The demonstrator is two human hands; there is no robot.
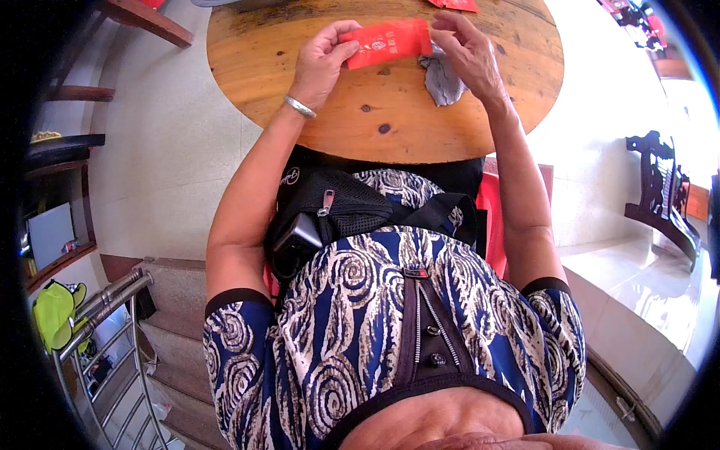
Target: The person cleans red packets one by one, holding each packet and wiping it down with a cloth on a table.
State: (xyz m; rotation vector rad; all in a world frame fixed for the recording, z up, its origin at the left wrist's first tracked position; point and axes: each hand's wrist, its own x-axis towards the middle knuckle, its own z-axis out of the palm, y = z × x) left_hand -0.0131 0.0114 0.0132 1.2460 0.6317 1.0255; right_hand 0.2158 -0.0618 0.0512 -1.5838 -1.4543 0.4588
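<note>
A small red packet [390, 46] with pale printed characters is stretched level above the round wooden table. My left hand [324, 58], with a silvery bracelet at its wrist, is closed on the packet's left end, thumb on top. At the opposite end, the curled fingers of my right hand [471, 60] meet the packet's edge; their exact grip is partly hidden. Beneath my right hand lies a crumpled grey piece [444, 81], which looks like cloth, on the tabletop.
The wooden table [337, 124] reaches close to my lap. More red packaging [454, 4] lies at its far edge. A black bag [319, 217] rests against my waist. Stairs with a metal railing [112, 300] are at the left behind me, and a dark carved seat [664, 195] stands at right.
</note>
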